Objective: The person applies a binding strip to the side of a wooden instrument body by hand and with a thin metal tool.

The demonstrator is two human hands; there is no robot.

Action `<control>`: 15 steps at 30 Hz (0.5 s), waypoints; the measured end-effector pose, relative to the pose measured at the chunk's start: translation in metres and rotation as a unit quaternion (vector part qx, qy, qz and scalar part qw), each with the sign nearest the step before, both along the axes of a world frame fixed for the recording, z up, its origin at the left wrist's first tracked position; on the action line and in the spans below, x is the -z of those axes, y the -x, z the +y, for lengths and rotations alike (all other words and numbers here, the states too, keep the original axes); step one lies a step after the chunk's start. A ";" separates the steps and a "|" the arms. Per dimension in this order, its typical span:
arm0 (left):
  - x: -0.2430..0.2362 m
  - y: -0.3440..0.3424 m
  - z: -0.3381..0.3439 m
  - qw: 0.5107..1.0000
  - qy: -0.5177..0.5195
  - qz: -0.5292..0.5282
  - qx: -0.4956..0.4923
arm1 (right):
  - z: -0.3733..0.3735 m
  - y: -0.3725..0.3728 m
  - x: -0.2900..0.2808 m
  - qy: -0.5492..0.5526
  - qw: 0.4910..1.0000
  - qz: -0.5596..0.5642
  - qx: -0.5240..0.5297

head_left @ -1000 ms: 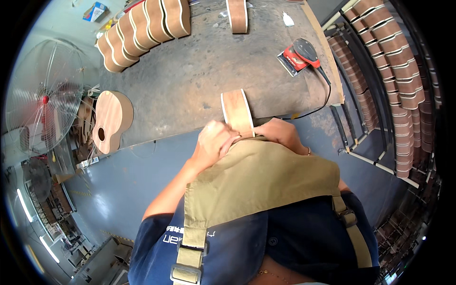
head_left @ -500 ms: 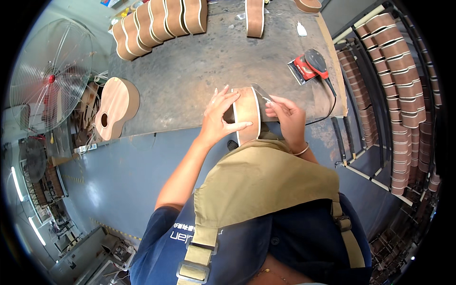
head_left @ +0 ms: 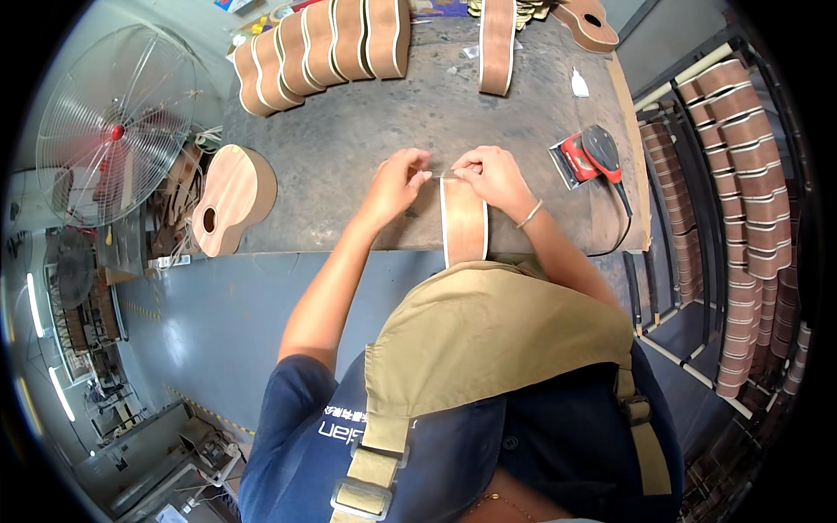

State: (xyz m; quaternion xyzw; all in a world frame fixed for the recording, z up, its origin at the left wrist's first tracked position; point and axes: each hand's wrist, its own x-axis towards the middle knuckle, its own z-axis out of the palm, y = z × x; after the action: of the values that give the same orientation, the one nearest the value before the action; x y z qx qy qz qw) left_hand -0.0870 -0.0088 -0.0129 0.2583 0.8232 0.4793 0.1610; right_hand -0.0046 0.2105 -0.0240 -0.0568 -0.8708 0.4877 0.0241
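My left hand (head_left: 399, 183) and my right hand (head_left: 493, 179) pinch a thin metal blade (head_left: 452, 173) lying level across the far end of a curved wooden side piece (head_left: 465, 218). That piece is pale reddish-brown with white-edged binding and runs down from my fingers to my olive apron (head_left: 497, 340), where its near end is hidden. Right of my hands a red and black electric sander (head_left: 588, 152) with a cord rests on the dark, worn worktable (head_left: 340, 131). A pale wooden small-guitar body (head_left: 234, 200) lies at the left.
Stacked curved sides (head_left: 323, 57), a single side (head_left: 495, 52), a small white bottle (head_left: 580, 83) and another body (head_left: 588, 22) are on the far table. A large fan (head_left: 116, 131) stands left. A rack (head_left: 745, 200) hung with wooden sides is at right.
My hands have moved up from the piece's near part to its far end. My left hand has left the piece's side and now grips the blade that my right hand held.
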 end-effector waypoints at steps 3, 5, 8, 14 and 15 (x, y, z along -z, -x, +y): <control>-0.010 0.008 0.002 0.994 0.072 -0.041 0.068 | 0.007 0.004 0.001 0.001 0.999 0.014 -0.044; -0.024 -0.005 -0.003 0.994 0.066 0.043 0.075 | 0.006 -0.006 -0.007 0.002 0.997 0.054 -0.056; -0.037 -0.033 -0.017 0.991 0.048 0.110 0.067 | -0.004 -0.034 -0.040 -0.011 0.989 0.128 -0.077; -0.032 -0.069 -0.033 0.972 -0.032 0.224 0.064 | -0.015 -0.074 -0.046 -0.096 0.961 0.235 -0.106; -0.030 -0.073 -0.037 0.969 -0.020 0.237 0.069 | -0.017 -0.079 -0.042 -0.103 0.959 0.239 -0.109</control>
State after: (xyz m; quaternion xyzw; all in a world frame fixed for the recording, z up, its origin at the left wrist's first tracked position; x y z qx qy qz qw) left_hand -0.0141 -0.0455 0.0174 0.4241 0.8082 0.4086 -0.0115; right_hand 0.0743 0.1939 0.0184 0.1595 -0.8862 0.3941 0.1843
